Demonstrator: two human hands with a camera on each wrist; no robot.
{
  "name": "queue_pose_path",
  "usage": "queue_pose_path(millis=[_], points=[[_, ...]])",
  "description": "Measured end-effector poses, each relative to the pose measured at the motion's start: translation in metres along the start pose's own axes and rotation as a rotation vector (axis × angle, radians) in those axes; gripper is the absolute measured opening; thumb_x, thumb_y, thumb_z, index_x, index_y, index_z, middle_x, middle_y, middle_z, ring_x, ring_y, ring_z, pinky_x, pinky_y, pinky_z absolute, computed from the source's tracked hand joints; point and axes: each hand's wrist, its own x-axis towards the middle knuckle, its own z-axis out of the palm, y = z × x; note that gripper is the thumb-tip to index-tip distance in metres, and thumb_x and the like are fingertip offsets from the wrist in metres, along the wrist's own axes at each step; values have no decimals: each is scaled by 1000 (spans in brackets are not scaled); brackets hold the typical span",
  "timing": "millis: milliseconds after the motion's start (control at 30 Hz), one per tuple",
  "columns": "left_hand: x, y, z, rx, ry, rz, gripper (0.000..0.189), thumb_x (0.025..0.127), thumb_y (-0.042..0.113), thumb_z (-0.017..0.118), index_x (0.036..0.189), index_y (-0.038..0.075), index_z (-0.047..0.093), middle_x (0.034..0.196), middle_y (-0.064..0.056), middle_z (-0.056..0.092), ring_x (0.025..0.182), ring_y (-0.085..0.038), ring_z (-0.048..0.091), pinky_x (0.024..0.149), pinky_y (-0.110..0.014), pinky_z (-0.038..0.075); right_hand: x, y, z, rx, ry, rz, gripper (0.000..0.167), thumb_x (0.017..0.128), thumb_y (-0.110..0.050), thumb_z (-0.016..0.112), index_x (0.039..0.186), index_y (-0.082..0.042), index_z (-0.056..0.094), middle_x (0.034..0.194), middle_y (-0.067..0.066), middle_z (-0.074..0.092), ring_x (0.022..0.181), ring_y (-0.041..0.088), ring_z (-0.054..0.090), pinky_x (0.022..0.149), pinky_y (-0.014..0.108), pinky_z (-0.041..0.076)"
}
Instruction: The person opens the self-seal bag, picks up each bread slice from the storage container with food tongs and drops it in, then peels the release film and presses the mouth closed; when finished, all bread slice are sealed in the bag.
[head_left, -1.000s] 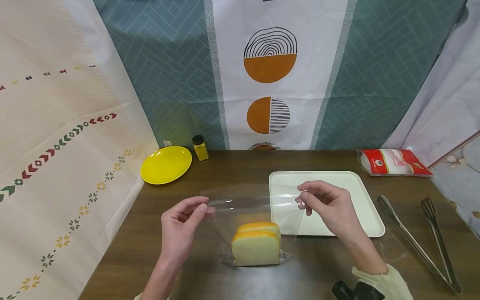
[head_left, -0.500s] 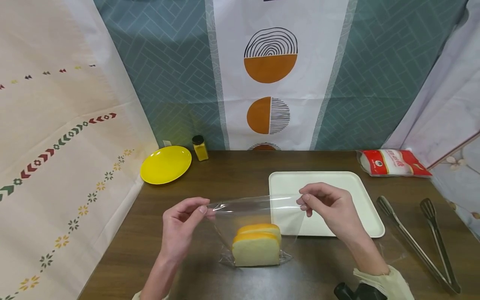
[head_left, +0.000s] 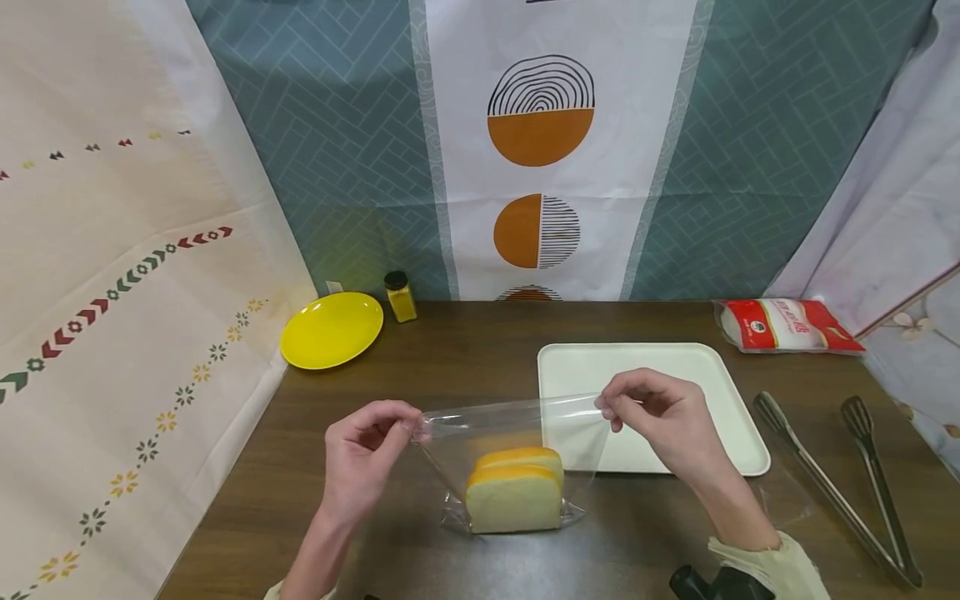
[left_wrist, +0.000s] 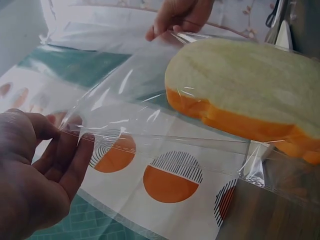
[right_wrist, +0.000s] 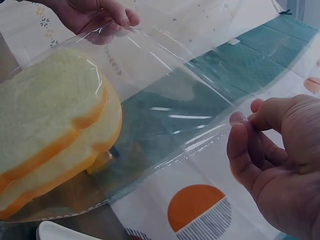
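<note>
Two slices of bread [head_left: 514, 500] stand upright, one behind the other, inside a clear plastic bag [head_left: 487, 421] on the table. My left hand [head_left: 369, 450] pinches the bag's upper left corner between thumb and fingers. At the upper right corner, my right hand [head_left: 663, 417] pinches the film the same way. Between them the bag's top edge is stretched nearly straight. In the left wrist view the bread [left_wrist: 245, 85] fills the right side, seen through the film. The right wrist view shows both slices [right_wrist: 60, 130] at the left, with their orange crusts.
Behind my right hand lies a white tray [head_left: 570, 358]. Metal tongs [head_left: 832, 483] lie to the right, and a red and white packet [head_left: 791, 325] at the back right. A yellow plate [head_left: 332, 330] and a black-lidded jar [head_left: 401, 297] stand at the back left.
The bag's top edge has come up and been drawn tauter between my hands. My right hand has lowered slightly; the bread has hardly moved.
</note>
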Motion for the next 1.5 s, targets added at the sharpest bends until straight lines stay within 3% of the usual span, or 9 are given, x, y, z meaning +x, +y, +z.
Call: queue_pose_path(millis=[200, 500, 633, 867, 1067, 1333, 1500], points=[[1, -2, 1, -21, -22, 84, 17, 89, -22, 57, 98, -10, 67, 88, -14, 70, 72, -19, 70, 70, -33, 58, 0, 2, 0, 20, -49, -82, 28, 89, 22, 54, 91, -1, 71, 83, 11, 67, 65, 20, 60, 59, 27, 54], [3, -10, 2, -36, -49, 218, 31, 84, -31, 50, 97, -10, 70, 85, -20, 66, 73, -21, 68, 72, -30, 58, 0, 3, -4, -50, -96, -70, 32, 88, 23, 52, 90, -4, 70, 85, 7, 66, 68, 20, 60, 60, 26, 52], [3, -10, 2, -11, -39, 217, 35, 83, -31, 48, 95, -7, 71, 87, -19, 67, 76, -21, 67, 71, -26, 57, -1, 4, -5, -53, -113, -107, 34, 87, 25, 52, 90, -4, 69, 87, 8, 66, 70, 19, 60, 62, 27, 54], [2, -8, 1, 82, -23, 221, 36, 83, -29, 48, 95, -4, 72, 91, -17, 70, 77, -21, 64, 64, -20, 52, 1, 6, -6, -84, -131, -246, 37, 83, 30, 53, 92, -2, 68, 87, 10, 65, 69, 17, 62, 63, 24, 55], [1, -7, 0, 110, -17, 176, 33, 84, -28, 49, 95, -5, 70, 92, -16, 70, 79, -20, 65, 67, -21, 54, 0, 8, -7, -152, -113, -283, 44, 80, 32, 54, 92, -7, 70, 89, 7, 66, 69, 16, 63, 60, 21, 54], [3, -8, 4, -66, -74, 222, 28, 81, -27, 45, 100, -16, 61, 96, -21, 65, 86, -23, 66, 81, -28, 56, 0, 8, -8, -166, -111, -298, 45, 79, 32, 55, 93, -8, 71, 89, 8, 67, 70, 16, 63, 58, 20, 52], [4, -8, 6, -92, -92, 253, 28, 80, -26, 40, 102, -19, 56, 100, -21, 64, 92, -23, 66, 90, -31, 53, 0, 10, -9, -157, -100, -298, 44, 79, 32, 54, 93, -6, 71, 89, 7, 67, 70, 16, 63, 60, 20, 53]])
